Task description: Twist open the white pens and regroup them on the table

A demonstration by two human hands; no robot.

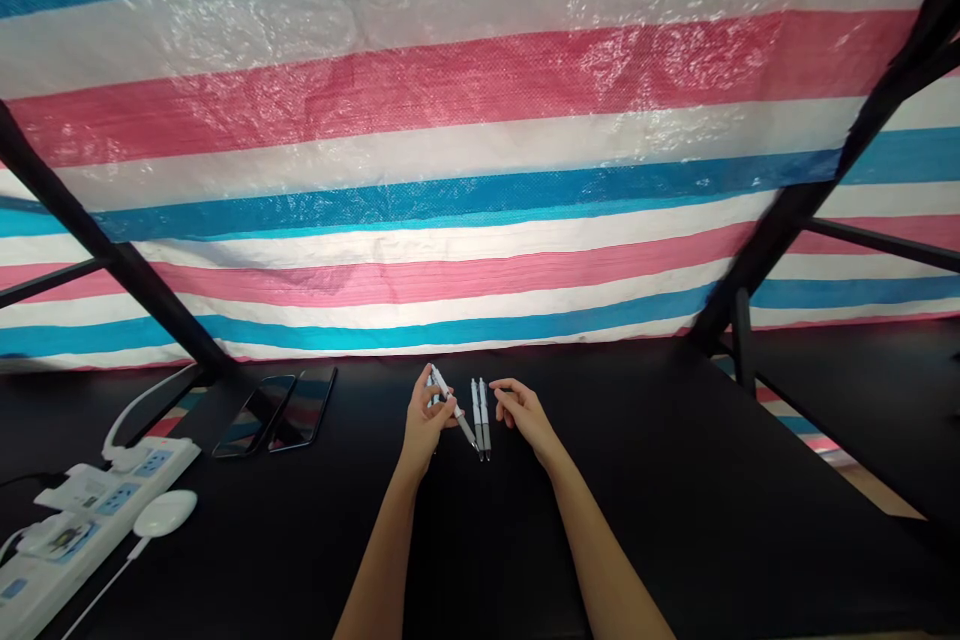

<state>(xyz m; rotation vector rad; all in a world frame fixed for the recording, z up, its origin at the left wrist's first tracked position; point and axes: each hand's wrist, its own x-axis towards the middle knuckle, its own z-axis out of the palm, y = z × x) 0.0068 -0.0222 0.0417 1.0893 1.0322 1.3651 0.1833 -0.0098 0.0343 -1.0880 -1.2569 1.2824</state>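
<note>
Pens lie as a pair on the black table, between our two hands; we judge that setting them side by side, tips toward us, makes them easy to line up and reach. Another white pen is in our left hand, pinched between thumb and fingers along its barrel and slanted so that its tip comes down near the tips of the pair. Whether it touches them we cannot tell. Held this far up, its lower end is probably left free to steer. Something pale shows behind those fingers, perhaps one more pen, but too much is hidden to be sure.

Our right hand rests just beside the pair, fingers loosely bent, thumb apart, seemingly gripping nothing; so near, it has only a short reach to the closer pen.

Well to our left lie two dark phones, out of the way of our arms, with a white power strip beyond them, likely put there to keep its cables aside.
</note>
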